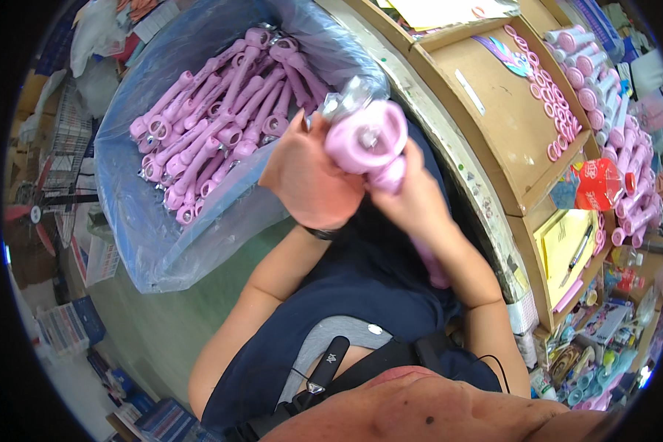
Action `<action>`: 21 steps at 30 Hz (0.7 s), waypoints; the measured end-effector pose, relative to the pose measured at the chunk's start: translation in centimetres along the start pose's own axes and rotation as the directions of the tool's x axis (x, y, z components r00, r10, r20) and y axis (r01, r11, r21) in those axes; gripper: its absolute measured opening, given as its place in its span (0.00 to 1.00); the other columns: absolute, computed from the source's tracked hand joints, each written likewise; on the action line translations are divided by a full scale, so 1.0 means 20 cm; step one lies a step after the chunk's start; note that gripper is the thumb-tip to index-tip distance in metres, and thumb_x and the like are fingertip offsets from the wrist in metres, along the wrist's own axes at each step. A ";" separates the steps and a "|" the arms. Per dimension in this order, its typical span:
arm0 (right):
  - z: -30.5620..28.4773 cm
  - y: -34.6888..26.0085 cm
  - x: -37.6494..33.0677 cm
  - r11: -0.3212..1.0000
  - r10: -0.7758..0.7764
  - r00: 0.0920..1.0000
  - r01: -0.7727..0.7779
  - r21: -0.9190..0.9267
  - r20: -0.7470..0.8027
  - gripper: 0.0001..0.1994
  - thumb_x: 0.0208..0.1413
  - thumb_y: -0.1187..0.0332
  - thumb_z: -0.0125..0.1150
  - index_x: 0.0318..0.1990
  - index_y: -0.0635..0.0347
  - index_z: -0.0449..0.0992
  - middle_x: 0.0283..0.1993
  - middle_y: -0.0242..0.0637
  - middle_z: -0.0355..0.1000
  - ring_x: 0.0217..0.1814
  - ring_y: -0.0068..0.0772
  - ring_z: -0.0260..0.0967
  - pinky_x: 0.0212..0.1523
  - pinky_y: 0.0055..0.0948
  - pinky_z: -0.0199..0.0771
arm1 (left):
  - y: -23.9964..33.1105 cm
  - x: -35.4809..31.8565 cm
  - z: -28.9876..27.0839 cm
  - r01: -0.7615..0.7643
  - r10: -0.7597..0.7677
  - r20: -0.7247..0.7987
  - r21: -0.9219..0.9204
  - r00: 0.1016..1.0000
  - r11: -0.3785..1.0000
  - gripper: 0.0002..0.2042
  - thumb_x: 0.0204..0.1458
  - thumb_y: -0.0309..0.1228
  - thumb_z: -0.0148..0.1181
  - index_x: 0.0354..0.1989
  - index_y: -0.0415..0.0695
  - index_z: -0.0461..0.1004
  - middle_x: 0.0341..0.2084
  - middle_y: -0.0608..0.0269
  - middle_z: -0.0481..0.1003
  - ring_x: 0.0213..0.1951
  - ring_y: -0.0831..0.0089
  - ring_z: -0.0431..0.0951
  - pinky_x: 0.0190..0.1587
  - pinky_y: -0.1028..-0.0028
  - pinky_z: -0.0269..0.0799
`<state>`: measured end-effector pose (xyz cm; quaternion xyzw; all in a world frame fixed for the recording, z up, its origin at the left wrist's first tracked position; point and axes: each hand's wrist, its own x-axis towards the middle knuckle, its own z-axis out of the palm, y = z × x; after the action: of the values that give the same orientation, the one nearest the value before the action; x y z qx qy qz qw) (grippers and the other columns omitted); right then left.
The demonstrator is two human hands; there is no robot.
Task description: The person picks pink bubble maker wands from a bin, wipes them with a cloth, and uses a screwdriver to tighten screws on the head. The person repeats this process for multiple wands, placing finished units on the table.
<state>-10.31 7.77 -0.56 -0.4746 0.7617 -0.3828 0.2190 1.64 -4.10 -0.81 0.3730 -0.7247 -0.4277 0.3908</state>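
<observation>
Close in front of my chest is a pink plastic toy wand (368,136) with a ring-shaped head, a shiny clear part at its top and a long handle hanging toward my lap. My right hand (412,195) is closed around it just below the head. Against the head's left side is my left hand (313,180), in an orange-brown covering that looks like a glove. Blur and the wand hide most of its fingers, so their grip does not show. A heap of similar pink wands (228,110) lies in a blue plastic-lined bin (155,243) to the left.
On the right, a cardboard tray (486,140) holds small pink rings (556,110) along its far side. Beyond it lie more pink wands (630,147) and a red-labelled bottle (597,184). A yellow paper pad (567,239) with a pen lies nearer.
</observation>
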 end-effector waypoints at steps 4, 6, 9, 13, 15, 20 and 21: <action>0.12 -0.07 -0.12 0.961 -0.108 0.990 0.081 -0.266 -0.089 0.48 0.43 0.70 0.66 0.68 0.76 0.40 0.40 0.57 0.70 0.33 0.55 0.74 0.29 0.44 0.77 | 0.06 0.08 -0.02 -0.180 0.171 0.057 0.406 0.984 0.896 0.13 0.47 0.30 0.64 0.39 0.37 0.73 0.27 0.59 0.76 0.29 0.69 0.76 0.32 0.70 0.71; 0.13 -0.08 -0.13 0.943 -0.138 0.982 0.091 -0.321 -0.125 0.46 0.45 0.70 0.64 0.67 0.78 0.42 0.37 0.52 0.69 0.30 0.50 0.74 0.26 0.41 0.78 | 0.11 0.07 0.02 -0.289 0.276 0.090 0.359 0.957 0.887 0.14 0.47 0.27 0.66 0.42 0.35 0.72 0.31 0.61 0.77 0.33 0.72 0.76 0.36 0.72 0.72; 0.16 -0.07 -0.11 0.876 -0.162 0.970 0.056 -0.479 -0.182 0.40 0.49 0.70 0.59 0.67 0.79 0.45 0.36 0.46 0.69 0.28 0.43 0.75 0.21 0.34 0.77 | 0.16 -0.01 0.12 0.020 -0.009 -0.331 0.030 0.944 0.999 0.26 0.49 0.35 0.65 0.55 0.36 0.67 0.49 0.51 0.70 0.51 0.62 0.70 0.58 0.66 0.62; 0.22 -0.04 -0.15 0.816 -0.205 0.943 0.017 -0.578 -0.261 0.35 0.52 0.71 0.55 0.65 0.80 0.49 0.34 0.39 0.68 0.24 0.31 0.72 0.17 0.27 0.75 | 0.11 0.03 0.09 -0.004 0.004 0.017 -0.008 1.000 1.000 0.22 0.44 0.34 0.67 0.47 0.38 0.71 0.42 0.53 0.72 0.44 0.61 0.74 0.46 0.67 0.69; 0.25 -0.02 -0.17 0.761 -0.233 0.934 0.001 -0.649 -0.272 0.35 0.52 0.71 0.55 0.65 0.79 0.50 0.34 0.38 0.67 0.23 0.28 0.71 0.16 0.24 0.74 | 0.02 0.08 0.09 -0.432 0.490 -0.159 0.297 0.857 0.852 0.16 0.40 0.35 0.67 0.33 0.40 0.73 0.30 0.54 0.74 0.34 0.54 0.74 0.37 0.64 0.69; 0.28 0.01 -0.16 0.693 -0.199 0.958 -0.013 -0.721 -0.208 0.34 0.50 0.74 0.54 0.64 0.80 0.51 0.35 0.38 0.68 0.23 0.24 0.71 0.17 0.21 0.74 | -0.10 -0.10 0.27 0.031 -0.459 -0.141 -0.937 0.877 0.348 0.19 0.64 0.40 0.46 0.56 0.40 0.66 0.49 0.58 0.70 0.51 0.73 0.70 0.52 0.74 0.68; 0.27 0.01 -0.16 0.693 -0.207 0.958 0.002 -0.721 -0.197 0.34 0.50 0.74 0.54 0.64 0.80 0.51 0.36 0.39 0.69 0.24 0.25 0.71 0.18 0.20 0.74 | -0.14 -0.12 0.24 0.183 -0.513 0.064 -0.965 0.856 0.186 0.17 0.64 0.37 0.48 0.55 0.39 0.65 0.49 0.57 0.70 0.51 0.73 0.70 0.53 0.73 0.68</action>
<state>-5.20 8.73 -4.12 -0.5099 0.8437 -0.1288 -0.1075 -1.06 -1.50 -5.56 0.2755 -0.1543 -0.7934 0.5203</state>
